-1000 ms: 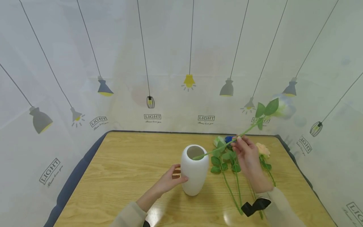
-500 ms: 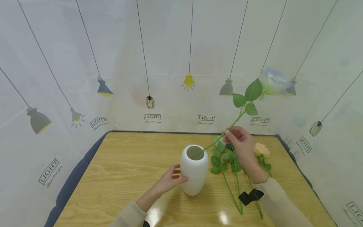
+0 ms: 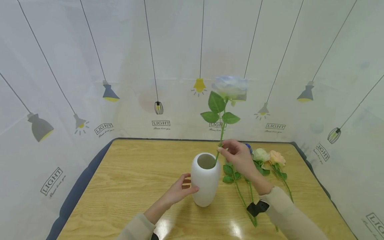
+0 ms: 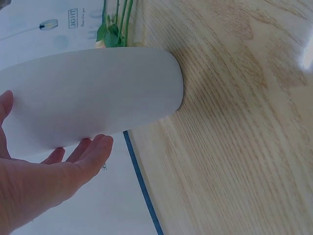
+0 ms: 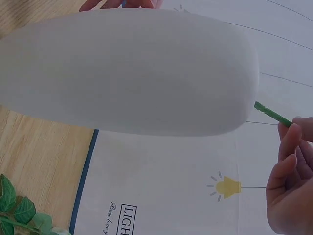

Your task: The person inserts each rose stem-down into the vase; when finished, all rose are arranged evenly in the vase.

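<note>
A tall white vase (image 3: 205, 186) stands upright on the wooden table. My left hand (image 3: 177, 193) holds its left side, thumb in front and fingers around the back; the left wrist view shows those fingers (image 4: 93, 154) against the wall. My right hand (image 3: 240, 158) pinches the green stem of a pale blue-white rose (image 3: 229, 86) between thumb and fingers. The rose is upright, its bloom high above the vase and leaves (image 3: 216, 102) below the bloom. The stem (image 5: 274, 114) runs down at the right side of the vase's mouth, its lower part hidden by the rim.
Right of the vase several roses lie on the table (image 3: 135, 176), among them a cream rose (image 3: 261, 154), a peach rose (image 3: 277, 158) and a partly hidden blue one (image 3: 249, 147). A wall covering with printed lamps (image 3: 199, 86) rises behind the table's dark edge.
My right hand has moved left with the rose, which has swung from slanting far right to nearly upright over the vase. The left hand and vase have stayed in place.
</note>
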Demonstrator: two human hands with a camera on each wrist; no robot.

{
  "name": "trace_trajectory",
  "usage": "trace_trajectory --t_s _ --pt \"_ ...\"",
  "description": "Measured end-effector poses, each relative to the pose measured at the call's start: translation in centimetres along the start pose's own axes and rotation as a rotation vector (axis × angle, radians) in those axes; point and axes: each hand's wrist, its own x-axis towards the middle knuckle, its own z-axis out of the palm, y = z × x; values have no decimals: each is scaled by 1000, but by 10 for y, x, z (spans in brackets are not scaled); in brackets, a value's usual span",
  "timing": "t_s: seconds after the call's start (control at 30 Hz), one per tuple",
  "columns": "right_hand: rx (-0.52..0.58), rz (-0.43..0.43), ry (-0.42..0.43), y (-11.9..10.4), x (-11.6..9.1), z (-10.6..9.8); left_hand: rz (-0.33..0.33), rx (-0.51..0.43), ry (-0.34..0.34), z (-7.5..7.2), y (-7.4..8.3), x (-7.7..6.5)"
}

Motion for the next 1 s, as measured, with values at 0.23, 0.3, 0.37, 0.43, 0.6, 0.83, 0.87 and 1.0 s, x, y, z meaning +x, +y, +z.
trace_trajectory --t_s 0.23,0.3,0.37,0.43,0.6,0.83,0.87,1.0 --pt "-98 -7 -104 25 0 13 -5 3 -7 0 0 0" --pt "-125 -3 -138 28 -1 15 -8 6 -7 0 1 -1" --pt "-152 2 -174 30 -1 17 -11 10 -6 0 1 -1" --pt "-182 10 -207 29 -1 19 -12 13 -4 1 1 -1" --pt "-243 12 -254 24 -2 23 -14 9 -2 1 2 0" --pt "-235 14 -260 22 -4 22 -18 4 -12 0 1 -1" --pt "-222 18 -255 22 -5 21 -19 2 -12 0 1 -1" --pt "-183 36 -223 19 -8 18 -23 -4 -14 -1 -1 0"
